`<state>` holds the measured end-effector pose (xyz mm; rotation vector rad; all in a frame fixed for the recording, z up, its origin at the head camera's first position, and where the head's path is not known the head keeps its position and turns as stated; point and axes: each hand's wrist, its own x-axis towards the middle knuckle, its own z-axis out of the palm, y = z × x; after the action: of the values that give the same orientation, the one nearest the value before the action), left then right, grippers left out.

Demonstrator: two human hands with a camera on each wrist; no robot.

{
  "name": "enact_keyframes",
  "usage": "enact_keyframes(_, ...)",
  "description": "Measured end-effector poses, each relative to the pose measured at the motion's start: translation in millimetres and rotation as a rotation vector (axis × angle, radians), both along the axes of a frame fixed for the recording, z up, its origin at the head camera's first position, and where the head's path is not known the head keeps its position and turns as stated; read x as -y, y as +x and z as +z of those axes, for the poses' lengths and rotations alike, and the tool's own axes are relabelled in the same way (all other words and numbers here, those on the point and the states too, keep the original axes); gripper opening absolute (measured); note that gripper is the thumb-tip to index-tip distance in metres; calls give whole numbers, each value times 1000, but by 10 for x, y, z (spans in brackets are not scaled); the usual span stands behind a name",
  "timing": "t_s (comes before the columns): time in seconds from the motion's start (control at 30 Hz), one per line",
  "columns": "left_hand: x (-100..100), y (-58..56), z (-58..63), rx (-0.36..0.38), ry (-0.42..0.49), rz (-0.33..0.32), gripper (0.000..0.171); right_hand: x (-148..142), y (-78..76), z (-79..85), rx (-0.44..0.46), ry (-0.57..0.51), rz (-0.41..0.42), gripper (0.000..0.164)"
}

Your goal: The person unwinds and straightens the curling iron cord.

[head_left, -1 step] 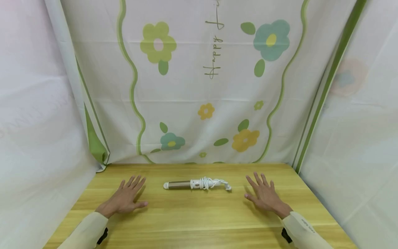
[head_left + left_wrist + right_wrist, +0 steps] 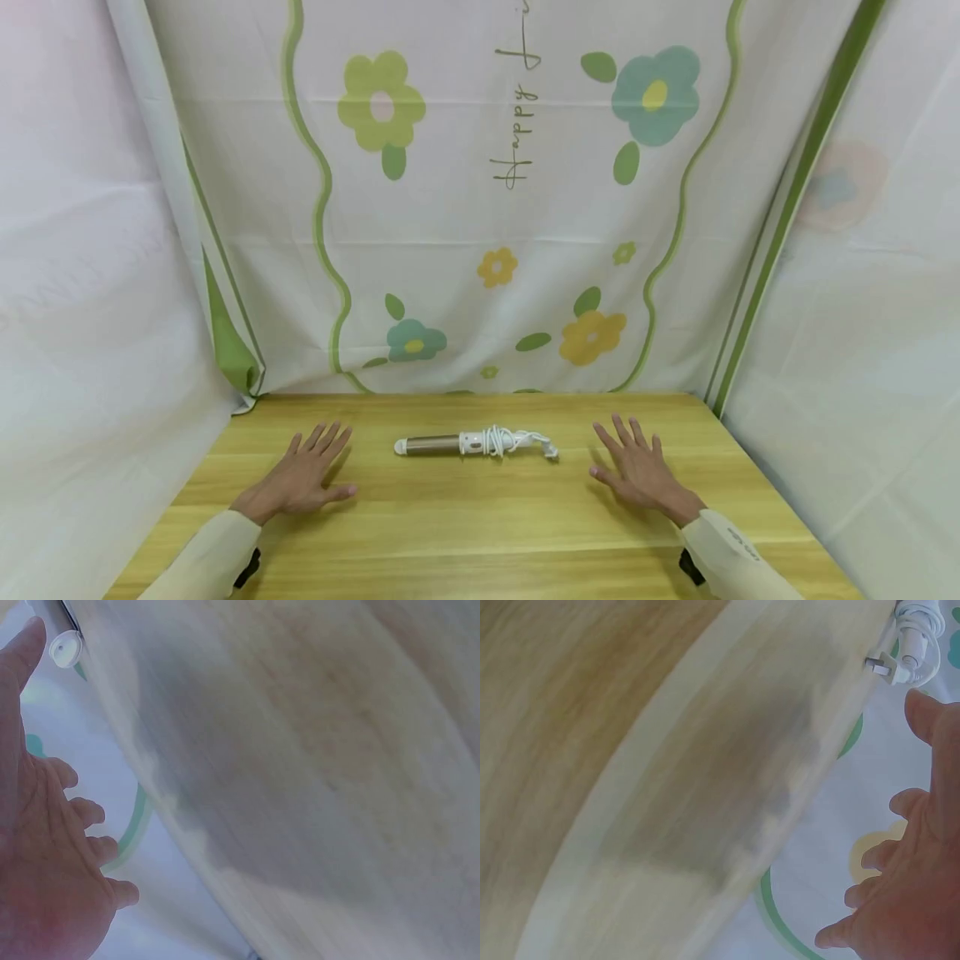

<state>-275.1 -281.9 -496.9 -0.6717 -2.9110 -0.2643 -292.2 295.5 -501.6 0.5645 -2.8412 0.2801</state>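
A curling iron (image 2: 432,445) with a gold-brown barrel and white tip lies flat across the wooden table (image 2: 450,525), tip to the left. Its white cord (image 2: 495,442) is wound round the white handle, and the plug lies at the right end. To its left is my left hand (image 2: 303,479), palm down with fingers spread, holding nothing. My right hand (image 2: 641,475) is spread likewise on the other side, apart from the plug (image 2: 885,669). In the left wrist view the iron's white tip (image 2: 66,649) shows beyond the thumb.
A white cloth (image 2: 435,208) printed with flowers hangs behind the table's back edge. More cloth hangs along the left side (image 2: 82,333) and the right side (image 2: 847,333). Both hands cast shadows on the wood in the wrist views.
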Motion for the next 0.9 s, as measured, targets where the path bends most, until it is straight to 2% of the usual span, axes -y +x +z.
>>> enact_keyframes(0.37,15,-16,-31,10,-1,-7,96,6,22,-13,30,-26,0,73)
enact_keyframes(0.57,22,-29,-43,20,-2,-5,95,37,27,-14,15,-20,18,73)
enact_keyframes(0.9,-125,-95,-40,43,29,-40,94,123,10,-36,33,-33,38,75)
